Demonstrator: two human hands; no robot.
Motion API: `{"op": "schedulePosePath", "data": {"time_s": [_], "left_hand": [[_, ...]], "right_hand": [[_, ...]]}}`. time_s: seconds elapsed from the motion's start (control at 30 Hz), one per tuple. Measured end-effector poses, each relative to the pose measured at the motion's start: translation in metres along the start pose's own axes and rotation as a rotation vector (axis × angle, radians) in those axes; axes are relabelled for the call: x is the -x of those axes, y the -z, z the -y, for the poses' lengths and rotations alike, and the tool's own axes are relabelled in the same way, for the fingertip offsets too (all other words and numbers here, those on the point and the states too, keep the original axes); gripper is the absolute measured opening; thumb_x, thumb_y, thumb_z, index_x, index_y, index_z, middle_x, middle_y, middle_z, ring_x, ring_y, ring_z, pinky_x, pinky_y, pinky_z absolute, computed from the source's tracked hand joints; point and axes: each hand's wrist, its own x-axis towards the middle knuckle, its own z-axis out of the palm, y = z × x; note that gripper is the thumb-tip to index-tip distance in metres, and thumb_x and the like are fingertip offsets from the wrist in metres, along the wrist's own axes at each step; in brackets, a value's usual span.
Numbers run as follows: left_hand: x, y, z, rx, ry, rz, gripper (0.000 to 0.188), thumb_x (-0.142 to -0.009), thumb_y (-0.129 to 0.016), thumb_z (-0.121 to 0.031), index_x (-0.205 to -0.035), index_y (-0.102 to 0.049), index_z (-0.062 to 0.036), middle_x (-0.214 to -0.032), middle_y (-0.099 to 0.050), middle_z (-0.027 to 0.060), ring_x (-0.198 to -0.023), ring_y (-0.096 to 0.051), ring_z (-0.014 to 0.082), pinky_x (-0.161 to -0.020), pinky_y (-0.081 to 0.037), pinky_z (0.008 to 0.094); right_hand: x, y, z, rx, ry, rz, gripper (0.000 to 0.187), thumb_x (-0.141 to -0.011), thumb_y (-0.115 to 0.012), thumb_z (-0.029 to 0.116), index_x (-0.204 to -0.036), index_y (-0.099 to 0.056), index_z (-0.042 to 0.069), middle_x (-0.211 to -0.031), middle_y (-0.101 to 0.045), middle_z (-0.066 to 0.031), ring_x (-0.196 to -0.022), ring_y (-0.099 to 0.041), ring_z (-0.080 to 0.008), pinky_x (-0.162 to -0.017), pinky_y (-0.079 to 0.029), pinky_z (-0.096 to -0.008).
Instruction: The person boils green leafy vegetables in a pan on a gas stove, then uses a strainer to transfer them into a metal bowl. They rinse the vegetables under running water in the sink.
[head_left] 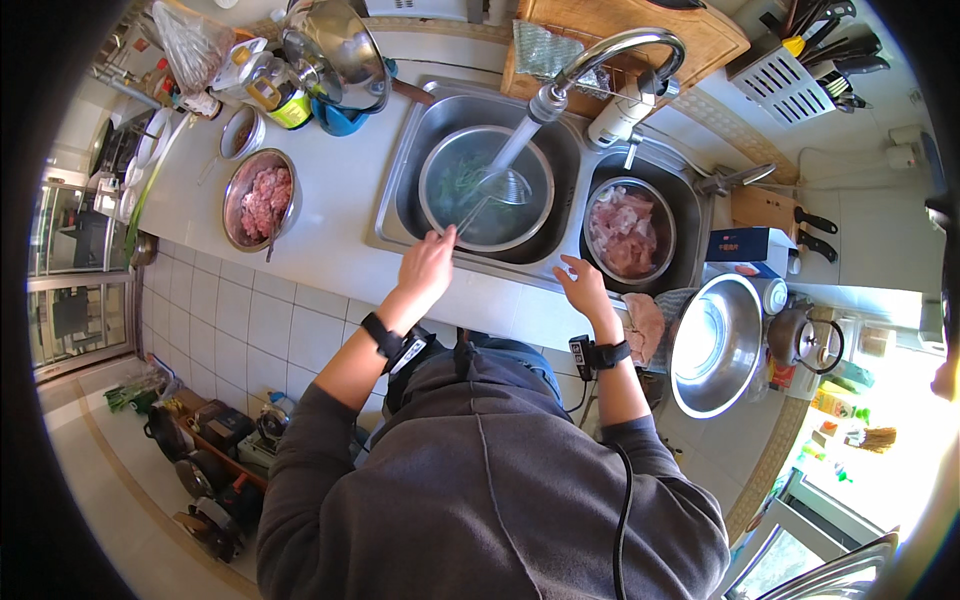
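Observation:
My left hand (428, 264) is closed on the thin handle of a metal skimmer (506, 187), whose round slotted head is in the stream from the faucet (620, 42). Under it, a steel basin (547, 208) of water with green leaves (458, 180) stands in the left sink (400, 205). My right hand (588, 290) is over the sink's front edge, fingers apart and holding nothing. Just beyond it, a smaller steel bowl (668, 262) in the right sink holds pieces of pale pink raw meat (625, 232).
On the counter at left are a bowl of minced meat (265, 203), a small bowl (241, 134), a bottle (285, 100) and a large steel pot (335, 55). An empty steel basin (715, 345) and a kettle (800, 340) stand at right. Two black-handled knives (817, 233) lie beyond them.

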Motion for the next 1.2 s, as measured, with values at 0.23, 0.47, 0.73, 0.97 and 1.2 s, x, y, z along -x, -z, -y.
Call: {"op": "schedulePosePath", "data": {"time_s": [0.23, 0.47, 0.73, 0.97, 1.2], "left_hand": [[0.056, 0.037, 0.032, 0.096, 0.096, -0.041, 0.047, -0.075, -0.057, -0.004, -0.122, -0.052, -0.0012, -0.089, -0.06, 0.0202, -0.075, -0.061, 0.0358, -0.066, -0.05, 0.0426], [0.095, 0.062, 0.053, 1.132, 0.539, 0.175, 0.035, -0.091, -0.051, -0.01, -0.125, -0.05, -0.0003, -0.088, -0.064, 0.0065, -0.061, -0.05, 0.0063, -0.052, -0.043, 0.0203], [0.118, 0.066, 0.043, 1.561, 0.511, 0.232, 0.042, -0.095, -0.043, -0.019, -0.134, -0.04, -0.0037, -0.093, -0.06, 0.0091, -0.056, -0.049, 0.008, -0.048, -0.041, 0.0203], [0.126, 0.065, 0.042, 1.738, 0.508, 0.316, 0.043, -0.097, -0.041, -0.021, -0.139, -0.036, -0.0132, -0.082, -0.056, 0.0053, -0.052, -0.043, 0.0059, -0.044, -0.036, 0.0195], [0.115, 0.056, 0.039, 1.595, 0.437, 0.304, 0.042, -0.097, -0.041, -0.021, -0.139, -0.038, -0.0135, -0.076, -0.056, 0.0043, -0.049, -0.041, 0.0053, -0.043, -0.036, 0.0191]], "right_hand": [[0.012, -0.002, -0.007, -0.031, 0.006, -0.028, 0.036, -0.082, -0.066, 0.023, -0.109, -0.063, 0.001, -0.102, -0.063, -0.0221, -0.093, -0.064, -0.0334, -0.079, -0.051, -0.0373], [0.003, -0.024, 0.024, -0.139, 0.066, 0.023, 0.038, -0.081, -0.065, 0.02, -0.112, -0.06, -0.002, -0.098, -0.064, -0.0247, -0.089, -0.064, -0.0353, -0.078, -0.051, -0.0388], [-0.057, -0.061, 0.085, -0.707, -0.182, 0.223, 0.048, -0.09, -0.056, 0.034, -0.122, -0.052, -0.001, -0.088, -0.068, -0.0141, -0.079, -0.067, -0.0229, -0.068, -0.052, -0.0307], [-0.082, -0.057, 0.131, -0.942, -0.229, 0.207, 0.034, -0.093, -0.053, 0.032, -0.097, -0.061, -0.001, -0.078, -0.067, -0.0098, -0.066, -0.065, -0.0157, -0.055, -0.051, -0.0264], [-0.081, -0.055, 0.137, -0.958, 0.022, 0.008, 0.02, -0.092, -0.054, 0.013, -0.088, -0.064, -0.003, -0.069, -0.066, -0.007, -0.055, -0.059, -0.0095, -0.052, -0.049, -0.0221]]}}
